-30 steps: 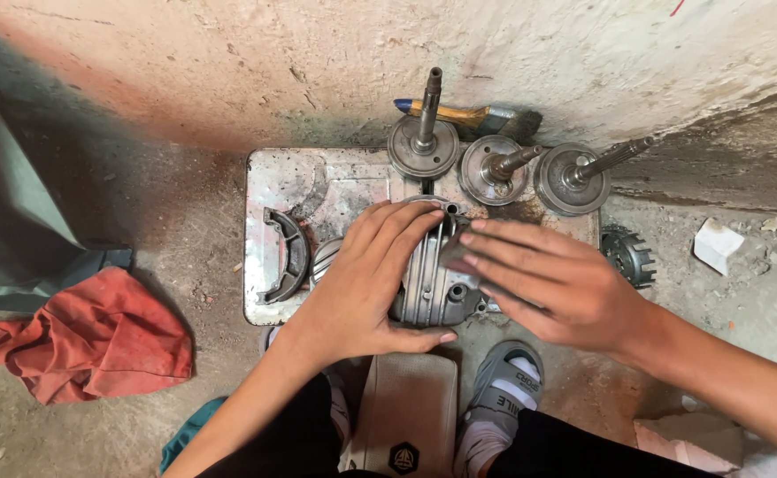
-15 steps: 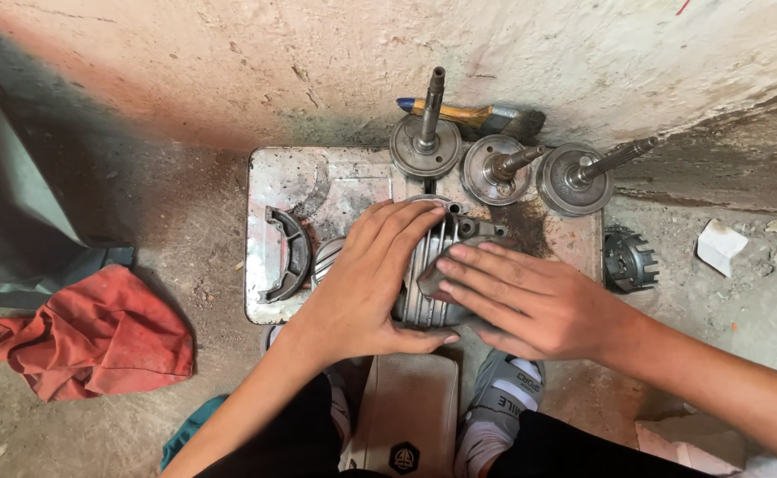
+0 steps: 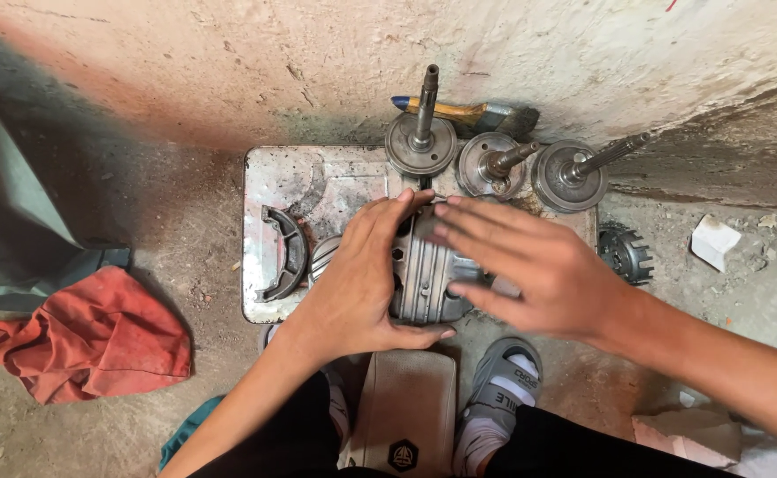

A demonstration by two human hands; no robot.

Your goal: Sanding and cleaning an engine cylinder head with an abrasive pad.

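On a metal tray [image 3: 273, 177] set on the dirt floor against a rough wall: finned metal engine part [image 3: 428, 274], ribs running lengthwise, lying near the tray's front edge. Left hand [image 3: 362, 274] laid over the part's left side, fingers reaching toward the top edge, thumb hooked round the lower edge near the front, clasping it. Right hand [image 3: 530, 265] flat and spread over the part's right side, fingers extended leftward, slightly blurred; whether resting on the metal or just above it cannot be told, nothing gripped. Behind the hands, along the wall: three round shaft assemblies, first [image 3: 421, 142] standing upright, second [image 3: 493, 164] and third [image 3: 574, 173] with shafts tilted to the right. Behind those, against the wall: brush with yellow handle [image 3: 459, 111]. On the tray's left half: curved dark brake shoe [image 3: 284, 255]. Off the tray to the right: small black toothed gear [image 3: 626, 254] and a white scrap [image 3: 714, 241]. Left on the floor: crumpled red rag [image 3: 96, 341]. At the bottom: grey sandal [image 3: 503, 389] beside a low wooden stool [image 3: 406, 412].
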